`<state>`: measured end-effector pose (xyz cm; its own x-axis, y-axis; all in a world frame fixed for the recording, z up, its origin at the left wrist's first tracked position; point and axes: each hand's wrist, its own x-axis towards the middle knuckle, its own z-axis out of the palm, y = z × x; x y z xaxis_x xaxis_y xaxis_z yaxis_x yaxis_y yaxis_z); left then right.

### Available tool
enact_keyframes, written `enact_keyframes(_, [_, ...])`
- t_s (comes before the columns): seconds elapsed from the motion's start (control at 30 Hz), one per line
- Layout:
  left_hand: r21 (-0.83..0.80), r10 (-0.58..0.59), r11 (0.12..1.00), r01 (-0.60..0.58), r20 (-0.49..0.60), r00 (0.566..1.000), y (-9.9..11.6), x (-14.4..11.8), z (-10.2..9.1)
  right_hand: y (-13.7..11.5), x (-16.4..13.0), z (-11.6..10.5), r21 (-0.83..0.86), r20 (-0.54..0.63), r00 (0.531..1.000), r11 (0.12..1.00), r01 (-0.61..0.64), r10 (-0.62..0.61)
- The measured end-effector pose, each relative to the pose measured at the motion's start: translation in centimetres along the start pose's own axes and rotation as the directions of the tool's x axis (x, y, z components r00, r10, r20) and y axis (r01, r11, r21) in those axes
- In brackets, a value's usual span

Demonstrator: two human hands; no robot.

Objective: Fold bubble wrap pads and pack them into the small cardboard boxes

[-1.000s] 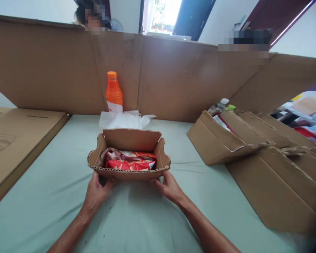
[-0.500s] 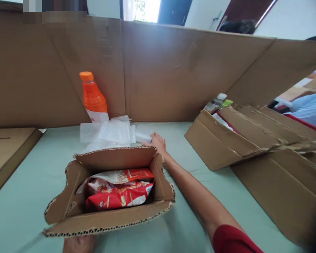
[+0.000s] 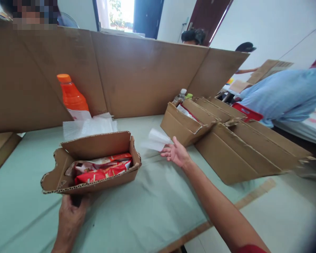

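Observation:
My left hand [image 3: 71,212] grips the near lower side of an open-topped cardboard box [image 3: 94,141] with wavy cut ends; some fingers are hidden. Inside the box lie red printed snack packets [image 3: 105,172]. To the right, my right hand [image 3: 176,153] is held out palm up, thumb apart and fingers stretched to the left. Beside its fingertips is a blurred translucent plastic wrap piece [image 3: 156,140], seemingly touching them but not gripped. Behind the box lies a pile of bubble wrap [image 3: 91,127], next to an orange bottle [image 3: 73,97] with an orange cap.
Cardboard boxes [image 3: 226,154] stand on the right, with clear-bodied bottles [image 3: 182,94] behind. A tall cardboard panel [image 3: 152,73] closes off the back. Another flat box [image 3: 2,149] sits at the left edge. A person in a light blue top [image 3: 287,91] bends over at far right.
My right hand has moved right from the wrap pile, and a wrap piece has shifted right with it. The view has turned right, showing more of my left hand and the boxes.

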<state>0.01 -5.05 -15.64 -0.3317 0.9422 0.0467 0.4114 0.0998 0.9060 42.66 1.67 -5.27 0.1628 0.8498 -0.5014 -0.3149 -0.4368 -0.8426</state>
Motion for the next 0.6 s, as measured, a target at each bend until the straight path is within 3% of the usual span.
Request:
enact_keyframes(0.1, [-0.034,-0.033,0.999,0.034,0.029,0.999,1.0,-0.2,-0.2,1.6,-2.0,-2.1,0.004,-0.19,0.976,0.994,0.105,-0.102])
enact_keyframes(0.17, [-0.094,-0.03,0.995,0.033,0.036,0.999,1.4,-0.4,-0.3,2.6,-2.9,-3.1,-0.07,-0.315,0.921,0.974,0.217,-0.228])
enact_keyframes(0.23, [-0.126,-0.04,0.991,0.045,0.039,0.998,1.6,-0.6,-0.4,3.2,-3.8,-3.6,-0.187,-0.348,0.862,0.928,0.321,-0.368])
enact_keyframes(0.3, [-0.149,-0.041,0.988,0.047,0.04,0.998,1.8,-0.8,-0.5,3.5,-4.6,-3.1,-0.318,-0.263,0.83,0.856,0.407,-0.492])
enact_keyframes(0.37, [-0.185,-0.025,0.982,0.034,0.051,0.998,2.2,-0.9,-0.6,3.7,-5.1,-1.7,-0.435,-0.084,0.828,0.768,0.47,-0.554])
enact_keyframes(0.47, [-0.228,-0.013,0.973,0.022,0.041,0.999,3.0,-1.2,-0.7,5.1,-5.3,1.8,-0.518,0.224,0.844,0.674,0.527,-0.488])
enact_keyframes(0.6, [-0.253,-0.037,0.966,0.045,0.036,0.999,3.9,-1.0,-0.6,8.1,-4.6,6.9,-0.544,0.471,0.793,0.58,0.606,-0.387])
